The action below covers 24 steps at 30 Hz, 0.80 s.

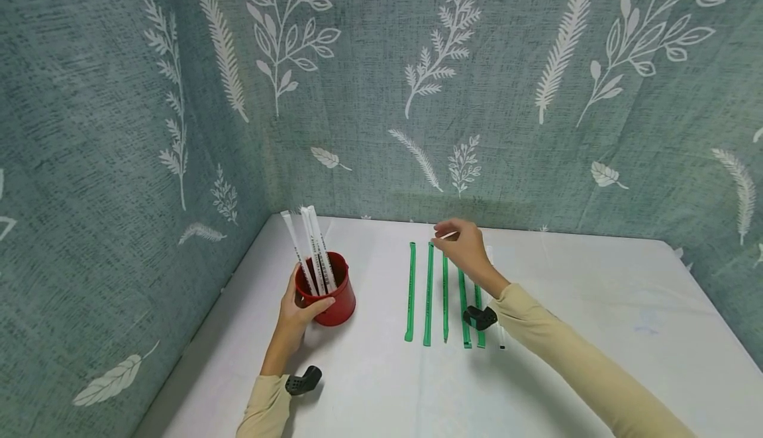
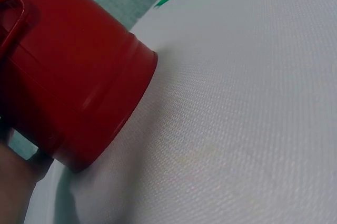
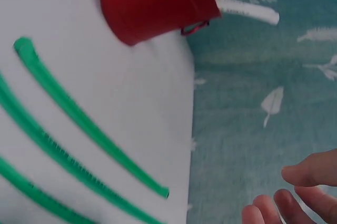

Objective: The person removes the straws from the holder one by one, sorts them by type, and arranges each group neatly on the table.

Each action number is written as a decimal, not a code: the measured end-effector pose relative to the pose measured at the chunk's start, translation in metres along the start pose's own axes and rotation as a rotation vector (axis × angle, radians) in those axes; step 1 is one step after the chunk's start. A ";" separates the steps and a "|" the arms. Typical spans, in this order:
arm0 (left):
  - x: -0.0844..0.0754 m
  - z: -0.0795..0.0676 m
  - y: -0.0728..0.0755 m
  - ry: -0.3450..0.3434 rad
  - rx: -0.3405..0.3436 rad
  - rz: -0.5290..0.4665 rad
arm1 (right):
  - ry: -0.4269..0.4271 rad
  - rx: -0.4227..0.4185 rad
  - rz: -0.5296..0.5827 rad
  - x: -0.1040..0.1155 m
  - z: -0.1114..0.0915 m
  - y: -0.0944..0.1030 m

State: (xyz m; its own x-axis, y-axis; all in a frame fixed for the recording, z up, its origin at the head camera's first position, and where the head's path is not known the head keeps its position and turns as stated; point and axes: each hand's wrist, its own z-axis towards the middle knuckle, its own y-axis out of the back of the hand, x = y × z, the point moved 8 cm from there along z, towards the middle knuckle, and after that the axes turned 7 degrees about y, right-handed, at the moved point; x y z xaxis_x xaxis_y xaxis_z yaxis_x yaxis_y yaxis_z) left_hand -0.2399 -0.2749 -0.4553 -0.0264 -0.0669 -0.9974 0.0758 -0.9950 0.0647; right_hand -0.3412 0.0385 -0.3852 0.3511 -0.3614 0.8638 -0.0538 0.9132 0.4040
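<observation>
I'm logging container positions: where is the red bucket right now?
In the head view, the red bucket is left of the green sticks, toward the white table's left edge, gripped by the left hand.

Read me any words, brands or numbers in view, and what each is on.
No text is legible.
White sticks in the red bucket: dark print, too small to read.
Green sticks: dark print, too blurred to read.
</observation>
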 end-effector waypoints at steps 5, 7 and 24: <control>0.001 0.001 0.000 0.011 0.001 0.006 | 0.024 0.022 0.028 0.013 0.005 -0.017; 0.001 0.001 0.000 0.018 -0.004 0.011 | 0.041 0.030 0.032 0.018 0.007 -0.023; 0.000 0.000 -0.001 0.019 -0.007 0.011 | 0.117 0.051 0.068 0.048 0.021 -0.074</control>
State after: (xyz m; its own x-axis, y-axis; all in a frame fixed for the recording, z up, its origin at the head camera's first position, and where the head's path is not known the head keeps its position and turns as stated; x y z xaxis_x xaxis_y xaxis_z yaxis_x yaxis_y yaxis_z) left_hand -0.2400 -0.2741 -0.4550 -0.0067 -0.0762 -0.9971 0.0835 -0.9937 0.0754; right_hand -0.3395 -0.0499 -0.3673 0.4512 -0.2721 0.8499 -0.1274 0.9230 0.3631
